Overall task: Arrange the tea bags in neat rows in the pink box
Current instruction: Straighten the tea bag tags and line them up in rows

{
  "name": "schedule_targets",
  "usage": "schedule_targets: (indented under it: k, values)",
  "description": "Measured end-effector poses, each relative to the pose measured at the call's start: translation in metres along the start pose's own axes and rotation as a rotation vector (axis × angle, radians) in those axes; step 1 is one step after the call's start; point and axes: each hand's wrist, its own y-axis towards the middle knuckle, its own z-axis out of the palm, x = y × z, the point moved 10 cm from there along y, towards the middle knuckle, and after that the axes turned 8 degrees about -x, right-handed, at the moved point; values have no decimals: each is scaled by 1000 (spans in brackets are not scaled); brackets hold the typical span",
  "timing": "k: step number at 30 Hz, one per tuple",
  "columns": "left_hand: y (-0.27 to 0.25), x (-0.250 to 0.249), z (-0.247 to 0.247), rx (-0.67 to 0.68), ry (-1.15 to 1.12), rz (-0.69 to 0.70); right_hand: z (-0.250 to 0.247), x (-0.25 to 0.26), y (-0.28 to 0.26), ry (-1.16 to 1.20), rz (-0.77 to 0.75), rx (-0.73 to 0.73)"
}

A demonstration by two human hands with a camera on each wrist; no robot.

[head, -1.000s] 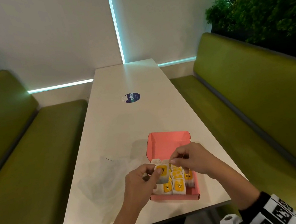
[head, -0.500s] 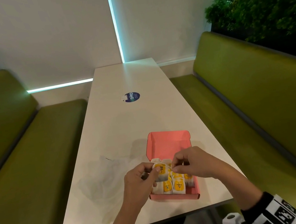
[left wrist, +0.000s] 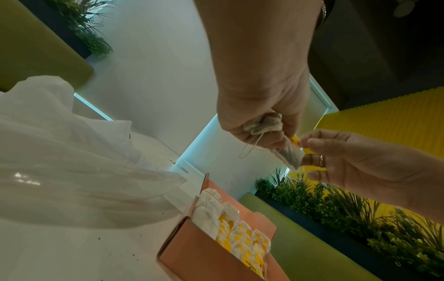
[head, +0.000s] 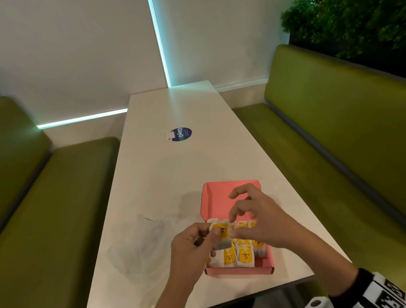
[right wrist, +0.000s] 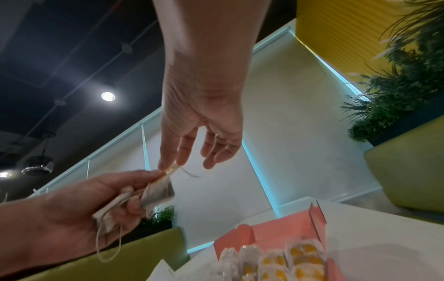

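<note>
Above the pink box (head: 230, 197) on the tabletop (head: 173, 174), I have raised my right hand (head: 263, 221), its grip pinching the tea bag (head: 221, 236) tag held in my left hand (head: 190, 251), ready for placing.

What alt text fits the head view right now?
Two hands hold one white paper tea bag with a yellow tag above an open pink cardboard box of tea bags on a white table: left hand grips it, right hand pinches its edge.
</note>
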Motion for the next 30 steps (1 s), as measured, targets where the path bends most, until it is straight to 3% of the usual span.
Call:
schedule_targets:
  k: [9, 14, 18, 23, 27, 30]
  values:
    - [2, 2, -5, -23, 5, 14, 12, -6, 0, 76, 14, -12]
    - [2, 1, -7, -39, 51, 58, 23, 4, -9, 216, 64, 216]
    - [0, -4, -6, -52, 46, 102, 39, 2, -18, 186, 118, 362]
    - [-1, -16, -17, -139, 50, 204, 16, -21, -6, 179, 285, 47]
    - [-6, -25, -11, -106, 71, 302, 7, -22, 1, -167, 194, -43]
    - [-11, -30, -3, -32, 73, 411, 4, -10, 1, -311, 121, -29]
